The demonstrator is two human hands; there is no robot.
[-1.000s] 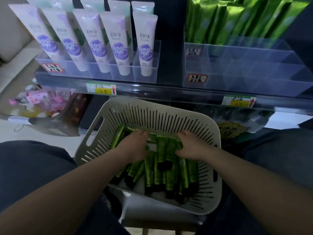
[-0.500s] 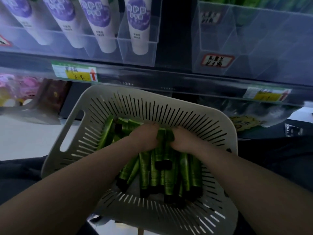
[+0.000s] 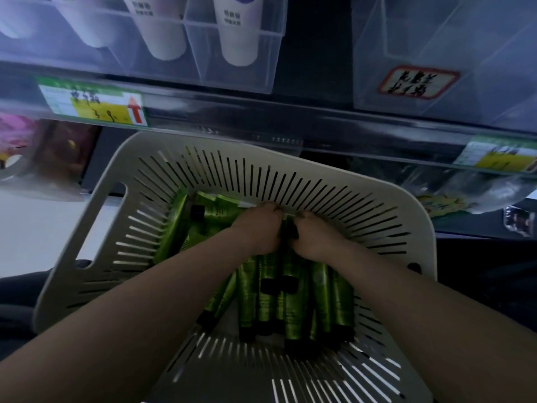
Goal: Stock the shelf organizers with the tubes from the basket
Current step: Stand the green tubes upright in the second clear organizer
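Gathering step: left grip (image 3: 258,228) and right grip (image 3: 312,241) both curl round a bunch of green tubes (image 3: 322,301) lying in the slotted basket (image 3: 319,181). Next, I'd judge, lift them to the clear organizer (image 3: 494,68) above.

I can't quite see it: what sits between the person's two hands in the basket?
Green tubes, in the head view: the left hand and right hand each grip some of the pile, and one shows in the narrow gap between them.
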